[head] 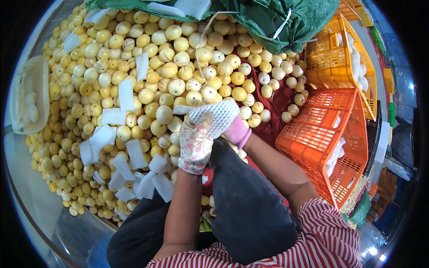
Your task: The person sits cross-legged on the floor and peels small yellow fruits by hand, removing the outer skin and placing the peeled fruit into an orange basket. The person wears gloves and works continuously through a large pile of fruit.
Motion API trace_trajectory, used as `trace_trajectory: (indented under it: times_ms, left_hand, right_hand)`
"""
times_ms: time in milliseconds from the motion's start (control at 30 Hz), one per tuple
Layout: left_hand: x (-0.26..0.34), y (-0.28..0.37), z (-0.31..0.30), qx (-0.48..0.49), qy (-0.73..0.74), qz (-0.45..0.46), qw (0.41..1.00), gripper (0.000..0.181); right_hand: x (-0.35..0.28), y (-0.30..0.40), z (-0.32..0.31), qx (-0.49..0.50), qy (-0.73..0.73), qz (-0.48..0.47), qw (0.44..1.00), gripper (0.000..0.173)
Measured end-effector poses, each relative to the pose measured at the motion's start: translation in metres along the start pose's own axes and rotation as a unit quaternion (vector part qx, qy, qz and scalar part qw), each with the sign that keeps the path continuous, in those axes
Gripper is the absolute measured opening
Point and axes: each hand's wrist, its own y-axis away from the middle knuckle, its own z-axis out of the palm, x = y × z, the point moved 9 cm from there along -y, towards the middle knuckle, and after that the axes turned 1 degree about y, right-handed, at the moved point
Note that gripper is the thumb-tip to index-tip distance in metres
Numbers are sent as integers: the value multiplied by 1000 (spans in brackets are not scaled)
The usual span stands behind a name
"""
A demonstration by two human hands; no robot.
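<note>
My left hand (196, 145), in a floral-print glove, grips a white foam net sleeve (219, 115) above my raised knee. At the sleeve's right end is my right hand (238, 130) in a pink glove. Its fingers are hidden by the netting, and I cannot tell whether they are inside or behind it. The sleeve looks spread wide; whether a fruit is inside does not show. Just beyond both hands lies a broad heap of yellow pepino melons (164, 114), some with purple stripes. Flat foam net sleeves (136, 154) lie scattered over the heap to the left.
On the right, an orange plastic crate (305, 134) and a yellow crate (326, 60) lean on their sides with white-wrapped items inside. A green woven sack (268, 20) covers the heap's far edge. A translucent tub (42, 93) stands left. Dark red cloth (281, 97) lies under some fruit.
</note>
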Motion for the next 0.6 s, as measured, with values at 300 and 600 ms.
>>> trace_trajectory:
  times_ms: [300, 600]
  left_hand:
    - [-12, -3, -19, 51, 37, -28, 998, 31]
    - [8, -12, -50, 114, -59, 65, 990, 31]
  right_hand:
    - [129, -103, -84, -18, 305, 223, 926, 62]
    - [120, -84, -109, 139, -55, 246, 958, 58]
